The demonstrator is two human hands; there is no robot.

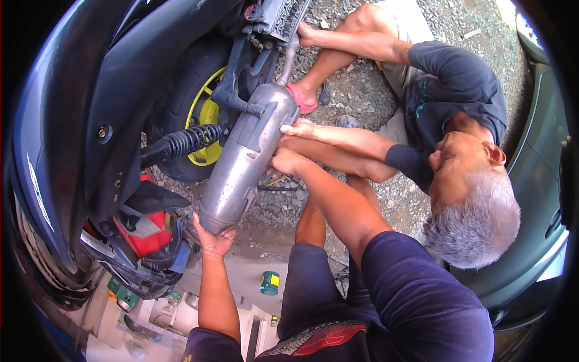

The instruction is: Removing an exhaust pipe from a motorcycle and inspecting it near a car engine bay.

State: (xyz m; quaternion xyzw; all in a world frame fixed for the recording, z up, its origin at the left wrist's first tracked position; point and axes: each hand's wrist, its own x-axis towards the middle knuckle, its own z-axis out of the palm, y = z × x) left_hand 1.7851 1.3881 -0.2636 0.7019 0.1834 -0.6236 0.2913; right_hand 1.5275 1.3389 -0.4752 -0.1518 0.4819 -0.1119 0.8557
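A grey metal exhaust muffler point(241, 154) hangs at a slant beside the rear wheel point(208, 114) of a motor scooter. My left hand point(215, 239) cups its lower end, thumb on the side and fingers underneath. Against the muffler's right side, my right hand point(287, 163) is closed, its fingertips partly hidden. Just above it, a co-worker's hand point(298, 129) also supports the muffler. The co-worker's other hand point(306, 34) is at the top, by the thin exhaust pipe point(289, 63) that runs up from the muffler to the engine area.
The scooter's dark body panel point(84, 120) fills the left, with a shock absorber point(184, 143) and red tail light point(148, 235). The co-worker crouches at right on gravel point(362, 90), before a dark green car point(537, 175). A green tin point(269, 282) stands below.
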